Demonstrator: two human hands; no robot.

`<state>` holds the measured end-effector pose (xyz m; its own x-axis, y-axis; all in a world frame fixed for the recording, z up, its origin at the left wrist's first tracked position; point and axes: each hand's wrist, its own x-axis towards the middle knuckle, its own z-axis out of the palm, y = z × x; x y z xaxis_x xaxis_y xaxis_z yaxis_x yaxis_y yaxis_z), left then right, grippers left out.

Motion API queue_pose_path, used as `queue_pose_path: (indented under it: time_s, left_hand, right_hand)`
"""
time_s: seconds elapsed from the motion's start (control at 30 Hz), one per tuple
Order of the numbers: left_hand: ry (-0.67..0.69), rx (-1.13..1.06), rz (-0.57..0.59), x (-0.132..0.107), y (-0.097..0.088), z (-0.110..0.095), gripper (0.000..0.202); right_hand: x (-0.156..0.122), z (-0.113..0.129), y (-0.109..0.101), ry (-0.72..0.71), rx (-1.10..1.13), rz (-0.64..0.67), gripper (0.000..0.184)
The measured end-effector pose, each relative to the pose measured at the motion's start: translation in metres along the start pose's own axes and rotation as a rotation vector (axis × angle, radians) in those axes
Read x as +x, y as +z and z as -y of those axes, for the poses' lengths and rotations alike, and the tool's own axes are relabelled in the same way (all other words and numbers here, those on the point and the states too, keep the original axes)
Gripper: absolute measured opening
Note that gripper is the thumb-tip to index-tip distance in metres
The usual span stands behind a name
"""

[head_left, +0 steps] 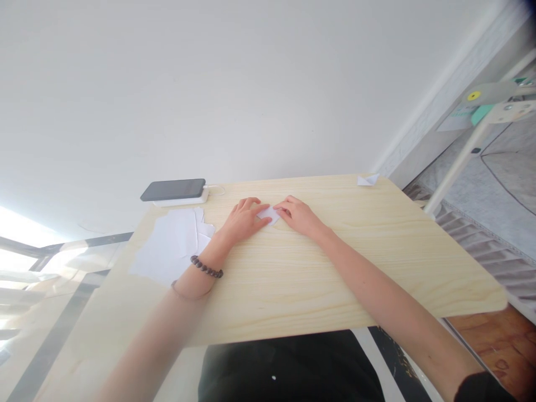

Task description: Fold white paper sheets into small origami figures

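Observation:
A small piece of folded white paper [270, 215] lies on the light wooden table between my two hands. My left hand [247, 219] rests on the tabletop, its thumb and index finger apart and touching the paper's left side. On the paper's right corner, my right hand [296, 215] has its thumb and fingertips pinched together. Beaded and thin bracelets circle my left wrist. My fingers cover part of the paper's edges, so its full shape is hidden.
Several white paper sheets [170, 243] lie at the table's left. Behind them, a phone [173, 189] with a cable rests on a white box-like object [184, 200]. A folded paper piece [367, 180] sits at the back right. The table [377, 240] meets a white wall.

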<state>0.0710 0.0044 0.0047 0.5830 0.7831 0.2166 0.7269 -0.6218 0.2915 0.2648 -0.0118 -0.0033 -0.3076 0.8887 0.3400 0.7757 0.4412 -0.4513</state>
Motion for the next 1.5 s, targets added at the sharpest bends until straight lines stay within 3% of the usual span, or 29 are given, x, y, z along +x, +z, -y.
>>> queue_pose_path:
  time_s: [0.23, 0.63, 1.5]
  left_hand:
    - [-0.047, 0.021, -0.050, -0.0008, -0.0013, -0.0033, 0.036]
    - [-0.145, 0.022, -0.094, 0.0008, -0.0020, -0.0064, 0.030]
    - [-0.182, 0.093, -0.134, 0.0005, 0.0006, -0.0076, 0.031]
  right_hand:
    - [0.0014, 0.0020, -0.0020, 0.072, -0.042, 0.000, 0.017]
    - [-0.0012, 0.0058, -0.0039, 0.069, -0.095, 0.013, 0.021]
    - [-0.0015, 0.0027, -0.0018, 0.066, -0.027, -0.023, 0.013]
